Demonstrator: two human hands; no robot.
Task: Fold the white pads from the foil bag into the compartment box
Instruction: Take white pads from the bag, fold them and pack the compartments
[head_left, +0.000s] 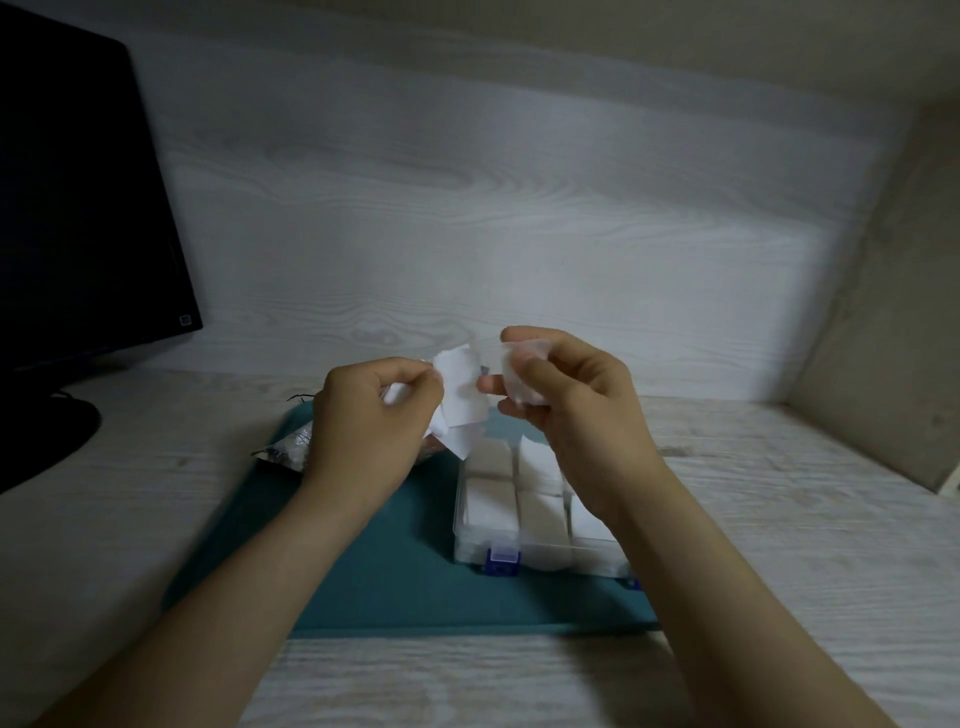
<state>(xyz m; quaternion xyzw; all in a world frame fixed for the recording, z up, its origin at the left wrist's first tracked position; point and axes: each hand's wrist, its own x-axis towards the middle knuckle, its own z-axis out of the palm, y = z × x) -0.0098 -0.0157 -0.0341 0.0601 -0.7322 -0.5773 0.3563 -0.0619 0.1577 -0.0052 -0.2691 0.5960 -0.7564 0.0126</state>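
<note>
Both hands are raised above the teal mat. My left hand (371, 415) pinches a small bunch of white pads (460, 397) that fan out to its right. My right hand (563, 387) pinches a single thin white pad (522, 374) between thumb and fingers, just right of the bunch. Below the hands the clear compartment box (535, 556) stands with its lid off sight and blue latches at the front; folded white pads (491, 506) fill the compartments I can see. The foil bag (288, 449) lies on the mat behind my left wrist, mostly hidden.
A teal mat (395, 577) covers the middle of the pale wood-grain desk (779, 545). A dark monitor (78, 218) with its round foot stands at the far left. A wall closes the right side, with a wood-grain panel behind.
</note>
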